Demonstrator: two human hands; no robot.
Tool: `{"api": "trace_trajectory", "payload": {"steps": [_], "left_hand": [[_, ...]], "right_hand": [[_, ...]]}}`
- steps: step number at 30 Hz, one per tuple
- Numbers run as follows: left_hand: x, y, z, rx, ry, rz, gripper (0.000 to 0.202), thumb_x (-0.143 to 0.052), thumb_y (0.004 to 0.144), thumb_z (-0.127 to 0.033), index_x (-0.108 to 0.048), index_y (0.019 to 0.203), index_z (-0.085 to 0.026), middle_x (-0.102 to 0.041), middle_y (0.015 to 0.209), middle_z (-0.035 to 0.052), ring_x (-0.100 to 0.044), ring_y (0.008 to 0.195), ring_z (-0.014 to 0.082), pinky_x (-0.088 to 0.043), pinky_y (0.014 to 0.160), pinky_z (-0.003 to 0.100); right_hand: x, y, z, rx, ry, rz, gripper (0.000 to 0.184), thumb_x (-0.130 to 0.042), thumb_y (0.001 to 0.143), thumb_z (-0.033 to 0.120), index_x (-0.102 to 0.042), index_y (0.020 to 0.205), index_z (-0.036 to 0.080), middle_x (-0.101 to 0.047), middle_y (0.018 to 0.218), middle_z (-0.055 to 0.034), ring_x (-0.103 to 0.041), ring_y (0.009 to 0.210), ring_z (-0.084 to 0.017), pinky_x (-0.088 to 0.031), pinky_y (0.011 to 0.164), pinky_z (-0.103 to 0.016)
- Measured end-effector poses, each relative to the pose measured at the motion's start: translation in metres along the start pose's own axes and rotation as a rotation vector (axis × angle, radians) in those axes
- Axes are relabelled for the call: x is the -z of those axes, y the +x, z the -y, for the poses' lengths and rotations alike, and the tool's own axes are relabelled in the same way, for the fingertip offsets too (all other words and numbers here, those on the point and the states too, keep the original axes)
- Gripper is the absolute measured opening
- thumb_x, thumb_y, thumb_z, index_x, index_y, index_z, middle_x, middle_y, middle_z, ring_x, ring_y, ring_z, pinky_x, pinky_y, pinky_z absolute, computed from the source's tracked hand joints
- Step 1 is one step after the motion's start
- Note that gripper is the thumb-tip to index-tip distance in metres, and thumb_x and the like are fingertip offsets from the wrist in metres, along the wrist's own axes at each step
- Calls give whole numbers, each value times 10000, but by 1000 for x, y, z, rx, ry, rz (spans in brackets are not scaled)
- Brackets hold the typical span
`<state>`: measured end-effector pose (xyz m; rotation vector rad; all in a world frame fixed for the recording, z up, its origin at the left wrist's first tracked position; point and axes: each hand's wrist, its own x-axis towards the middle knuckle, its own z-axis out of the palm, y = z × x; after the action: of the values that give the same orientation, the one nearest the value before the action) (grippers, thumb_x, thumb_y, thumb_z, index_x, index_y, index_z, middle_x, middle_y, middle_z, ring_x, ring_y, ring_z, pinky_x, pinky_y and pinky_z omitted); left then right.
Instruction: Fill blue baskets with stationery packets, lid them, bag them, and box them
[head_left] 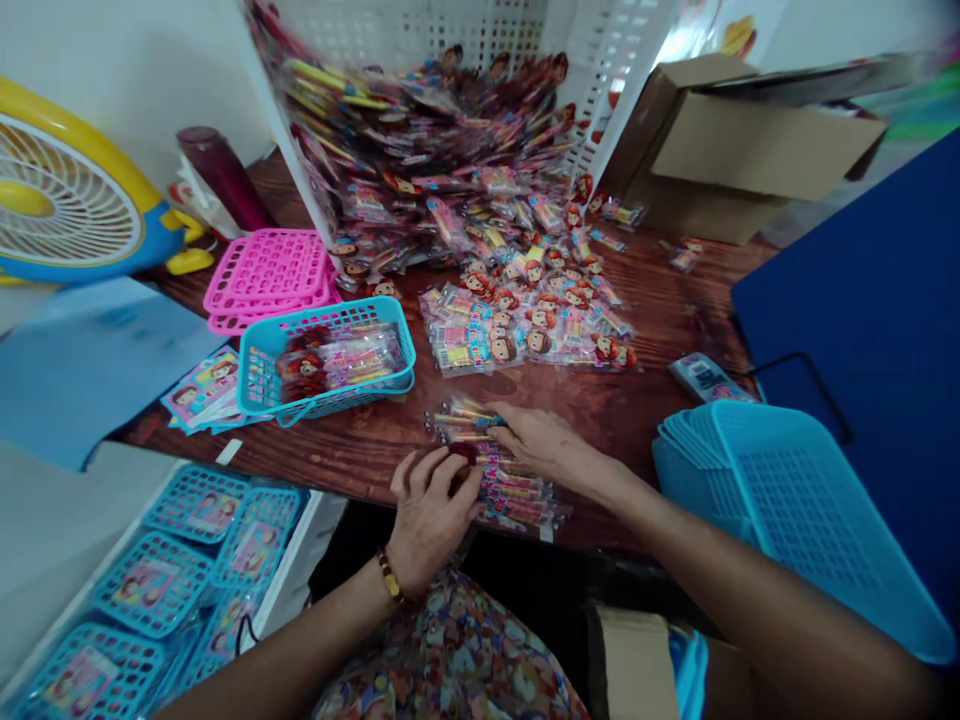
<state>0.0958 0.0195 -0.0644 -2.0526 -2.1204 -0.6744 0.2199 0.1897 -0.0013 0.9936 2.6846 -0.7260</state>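
Note:
My left hand (435, 505), with a beaded bracelet at the wrist, curls its fingers round the dark red end of a row of clear plastic packets (517, 490) at the table's front edge. Slim coloured sticks and pink print show inside them. My right hand (544, 445) pinches the end of another small bunch of packets (457, 420) just beyond, holding it low over the table. Its fingertips are partly hidden. Further back lies a spread of similar packets (480, 335) with printed cartoon heads. A blue basket (251, 380) to the left contains a stack of packets.
A large white crate (292, 150) on its side spills packets onto the table. Pink lattice trays (262, 270), a fan (67, 190) and a dark red bottle (225, 180) stand left. Nested blue baskets (825, 500) and a cardboard box (757, 150) are right. Packed blue baskets (154, 580) lie lower left.

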Motion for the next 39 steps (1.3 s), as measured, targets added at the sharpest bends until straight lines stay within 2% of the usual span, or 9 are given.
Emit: {"api": "trace_trajectory", "payload": {"steps": [3,8,12,19,25,29,33,36,39], "left_hand": [[-2,-3,-2,15,-7,-22,331,-705,825,-382,-650,1140,-300,-667,1196,62,-522,1204,286,-261,1077,539],[5,2,-5,46,44,45,309,-708,820,-381,-653,1112,-298,-545,1394,110,-478,1270,317,-271,1047,569],[8,4,-6,62,52,80,320,-730,801,-374,-652,1104,-308,-602,1315,97,-536,1178,300,-308,1002,538],[0,-3,-3,46,24,133,371,-727,808,-355,-623,1163,-324,-620,1261,76,-555,1097,263,-360,910,449],[0,-3,-4,61,40,133,361,-719,813,-371,-618,1158,-334,-593,1323,77,-526,1171,286,-351,946,477],[7,4,-5,71,60,155,372,-749,781,-396,-620,1126,-345,-529,1410,86,-468,1279,299,-331,1005,512],[15,15,-3,27,74,205,390,-762,763,-410,-622,1118,-332,-554,1375,94,-422,1331,314,-325,1040,539],[19,22,-2,-17,90,249,459,-787,730,-412,-614,1143,-310,-485,1435,136,-411,1337,330,-369,1017,524],[21,24,-2,-15,109,259,474,-790,722,-425,-609,1147,-318,-482,1433,131,-431,1316,321,-378,1016,527]], "right_hand": [[1,-1,0,0,-8,-2,422,-409,977,348,-461,1386,253,-682,1206,-95,-644,1089,-250,-463,892,-348],[-1,-2,0,4,3,-22,426,-399,975,334,-454,1391,263,-677,1215,-92,-649,1085,-258,-476,871,-357],[0,-2,2,-27,-30,-7,425,-380,986,351,-446,1397,265,-675,1221,-104,-656,1080,-286,-487,848,-384],[7,-2,9,-115,-111,18,416,-338,1003,385,-473,1371,245,-710,1126,-126,-678,1020,-309,-487,811,-397],[8,-3,6,-88,-112,4,434,-363,997,390,-431,1410,272,-708,1149,-106,-676,1042,-292,-474,809,-360],[6,-4,5,-81,-107,-11,438,-349,998,383,-429,1415,272,-702,1169,-101,-672,1053,-285,-466,812,-352],[5,-4,3,-62,-101,-14,443,-357,994,353,-415,1427,281,-695,1189,-88,-669,1057,-265,-463,822,-341],[4,-3,1,-51,-110,-19,438,-378,983,327,-425,1417,292,-701,1174,-82,-680,1026,-267,-467,794,-341],[2,-2,1,-50,-116,-46,422,-371,985,333,-446,1398,287,-706,1157,-87,-685,1008,-272,-466,766,-337]]}}
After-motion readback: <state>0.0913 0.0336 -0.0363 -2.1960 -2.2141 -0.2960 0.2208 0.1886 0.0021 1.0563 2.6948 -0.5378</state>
